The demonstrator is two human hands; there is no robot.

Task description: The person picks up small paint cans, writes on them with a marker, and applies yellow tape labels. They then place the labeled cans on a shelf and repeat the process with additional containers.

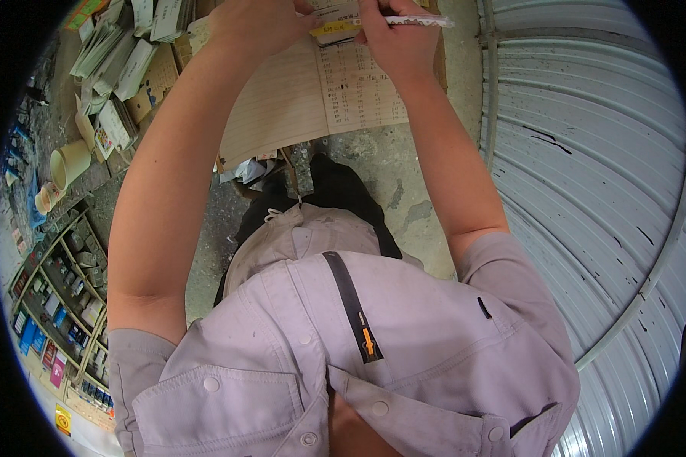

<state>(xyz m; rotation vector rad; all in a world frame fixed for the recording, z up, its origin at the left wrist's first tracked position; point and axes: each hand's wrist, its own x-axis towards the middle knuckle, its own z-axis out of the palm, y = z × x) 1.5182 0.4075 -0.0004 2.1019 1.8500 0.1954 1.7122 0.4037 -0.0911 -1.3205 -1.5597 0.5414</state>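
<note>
An open lined notebook (312, 99) lies at the top centre, its right page filled with handwriting. My right hand (395, 42) is closed around a white patterned pen (419, 21) and rests on the top of the right page. My left hand (255, 23) presses on the notebook's upper left part, its fingertips by a small yellow strip (334, 29) lying across the page. Both forearms reach up from my grey shirt (343, 358) at the bottom.
Stacks of papers and booklets (126, 53) lie at the upper left, with a cream cup (68, 164) below them. A shelf of small boxes (61, 305) fills the lower left. A corrugated metal shutter (587, 175) stands at the right, above a concrete floor (404, 198).
</note>
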